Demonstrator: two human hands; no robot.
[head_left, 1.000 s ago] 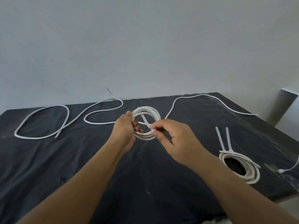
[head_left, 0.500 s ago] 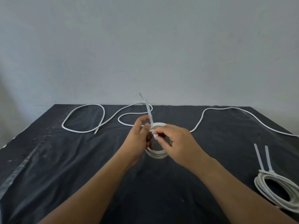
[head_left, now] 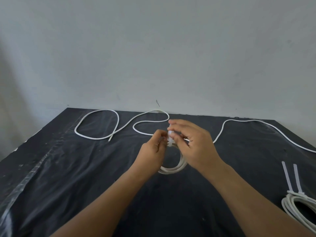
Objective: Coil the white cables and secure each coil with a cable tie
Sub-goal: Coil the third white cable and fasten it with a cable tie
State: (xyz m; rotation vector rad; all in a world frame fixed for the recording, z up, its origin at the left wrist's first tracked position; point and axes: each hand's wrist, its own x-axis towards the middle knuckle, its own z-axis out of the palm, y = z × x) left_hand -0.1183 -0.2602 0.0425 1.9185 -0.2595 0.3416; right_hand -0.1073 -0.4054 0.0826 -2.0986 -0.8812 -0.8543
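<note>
**Both hands meet at the top of a half-hidden coil**

A white coil [head_left: 172, 169] stands above the middle of the black table [head_left: 85, 177], held up between both hands. Only its lower arc shows plainly; the top is covered by fingers and blurred.

The left hand [head_left: 154, 146] has its grip curled closed on the coil's upper left. Which strands it clasps is hard to make out.

The right hand [head_left: 193, 144] pinches a cable tie [head_left: 170, 140] between thumb and forefinger, its other fingers loosely spread. The tie rises as a short pale strip at the coil's top. Motion blur smears it, and its locking head cannot be made out.

Behind the hands a loose cable [head_left: 95, 115] loops over the far left of the table, its cut end lying free. A second cable [head_left: 256, 120] runs from behind the right hand to the right edge, where it is cut off.

At the lower right lies a finished coil [head_left: 294, 204], partly out of frame, with two tie tails [head_left: 287, 178] pointing away from the viewer.
</note>
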